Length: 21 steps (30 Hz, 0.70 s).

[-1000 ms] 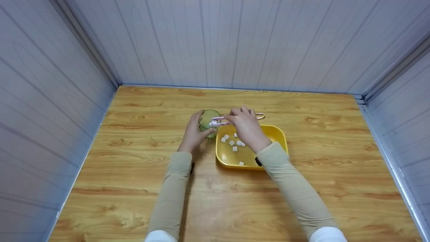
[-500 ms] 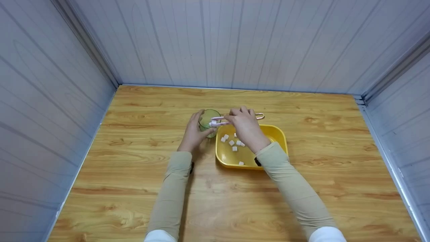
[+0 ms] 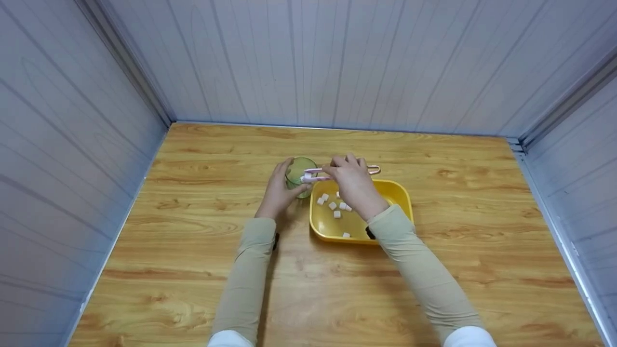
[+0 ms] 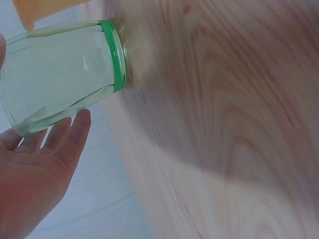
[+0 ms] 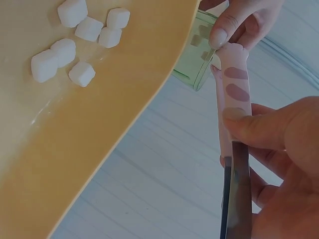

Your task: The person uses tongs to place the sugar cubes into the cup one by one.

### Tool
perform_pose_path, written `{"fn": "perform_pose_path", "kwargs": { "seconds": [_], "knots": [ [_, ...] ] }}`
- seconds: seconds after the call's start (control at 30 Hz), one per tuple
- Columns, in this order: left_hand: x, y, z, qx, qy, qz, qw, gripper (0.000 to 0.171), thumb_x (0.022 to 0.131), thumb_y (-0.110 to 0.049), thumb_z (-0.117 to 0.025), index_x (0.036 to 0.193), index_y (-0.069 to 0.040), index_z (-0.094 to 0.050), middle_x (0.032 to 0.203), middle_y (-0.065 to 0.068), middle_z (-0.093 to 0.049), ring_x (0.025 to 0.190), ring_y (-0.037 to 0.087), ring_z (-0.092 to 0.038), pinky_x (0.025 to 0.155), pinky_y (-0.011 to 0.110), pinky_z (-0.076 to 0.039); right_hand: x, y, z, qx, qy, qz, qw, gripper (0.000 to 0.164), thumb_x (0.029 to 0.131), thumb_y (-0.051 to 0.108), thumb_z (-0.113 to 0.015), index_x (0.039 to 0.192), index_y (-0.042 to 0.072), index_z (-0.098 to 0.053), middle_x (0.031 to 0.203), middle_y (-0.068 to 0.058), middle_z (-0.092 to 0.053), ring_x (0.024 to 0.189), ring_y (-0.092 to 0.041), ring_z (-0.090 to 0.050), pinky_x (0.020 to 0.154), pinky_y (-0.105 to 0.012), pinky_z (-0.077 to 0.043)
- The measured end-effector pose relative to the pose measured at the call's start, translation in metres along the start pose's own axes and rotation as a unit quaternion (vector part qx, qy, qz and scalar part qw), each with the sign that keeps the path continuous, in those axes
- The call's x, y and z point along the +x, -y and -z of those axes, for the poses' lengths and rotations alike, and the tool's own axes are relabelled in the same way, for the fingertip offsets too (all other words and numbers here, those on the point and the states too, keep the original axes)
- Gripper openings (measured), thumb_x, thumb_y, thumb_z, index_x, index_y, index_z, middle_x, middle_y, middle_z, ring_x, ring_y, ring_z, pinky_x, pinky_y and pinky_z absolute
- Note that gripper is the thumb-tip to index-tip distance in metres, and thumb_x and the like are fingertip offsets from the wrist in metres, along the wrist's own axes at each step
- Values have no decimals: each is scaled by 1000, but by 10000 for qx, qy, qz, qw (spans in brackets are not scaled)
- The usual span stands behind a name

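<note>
My left hand [image 3: 276, 195] grips a green-tinted clear glass [image 4: 60, 69], with thumb and fingers around its sides. The glass stands upright on the table at the left edge of a yellow tray [image 3: 324, 225]. In my right hand [image 3: 355, 185] is a pair of metal tongs [image 5: 238, 154] with pale pink paw-shaped ends, pinched between thumb and fingers. A white cube [image 3: 307, 176] sits between the tong tips, over the glass's mouth. The right wrist view shows the tips beside the glass rim, close to my left thumb; whether they touch is unclear. Small blocky shapes show through the glass there.
Several white cubes [image 5: 45, 65] lie loose on the tray's floor, mostly in its left half; my right forearm covers part of its right side. The wood-grain table [image 3: 193, 270] extends around everything, with pale panel walls [image 3: 318, 62] at the back and both sides.
</note>
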<state>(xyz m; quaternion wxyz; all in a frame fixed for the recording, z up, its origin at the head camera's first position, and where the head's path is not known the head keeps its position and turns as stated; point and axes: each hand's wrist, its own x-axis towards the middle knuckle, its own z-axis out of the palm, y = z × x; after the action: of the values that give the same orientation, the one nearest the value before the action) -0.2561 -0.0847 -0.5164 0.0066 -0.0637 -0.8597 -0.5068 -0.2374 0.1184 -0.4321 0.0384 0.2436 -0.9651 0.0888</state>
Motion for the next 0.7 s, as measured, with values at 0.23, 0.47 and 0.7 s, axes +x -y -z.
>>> {"fn": "perform_pose_path", "kwargs": {
  "seconds": [0.23, 0.47, 0.7],
  "knots": [
    [0, 0, 0, 35, 33, -81, 10000, 85, 80, -31, -78, 148, -10, -32, 144, 7, -37, 129, 29, -39, 106, 36, -35, 0, -1, -1, -57, -54, 23, 10000, 38, 87, 1, -67, 120, 19, -68, 114, -1, -57, 104, -26, -46, 83, -44, -38],
    [0, 0, 0, 33, 35, -104, 9999, 83, 81, -30, -77, 148, -9, -32, 144, 7, -38, 129, 29, -40, 106, 36, -36, 0, 0, -1, -160, -50, 1, 9999, 39, 87, 1, -67, 122, 19, -67, 114, -2, -56, 103, -26, -45, 83, -44, -38],
    [0, 1, -1, -24, 19, -96, 9999, 82, 81, -29, -77, 148, -9, -32, 144, 8, -38, 129, 29, -40, 106, 35, -36, -2, -1, -2, -365, 68, -82, 9993, 45, 86, 4, -71, 128, 17, -61, 118, -6, -54, 107, -28, -45, 85, -46, -39]
  ]
}}
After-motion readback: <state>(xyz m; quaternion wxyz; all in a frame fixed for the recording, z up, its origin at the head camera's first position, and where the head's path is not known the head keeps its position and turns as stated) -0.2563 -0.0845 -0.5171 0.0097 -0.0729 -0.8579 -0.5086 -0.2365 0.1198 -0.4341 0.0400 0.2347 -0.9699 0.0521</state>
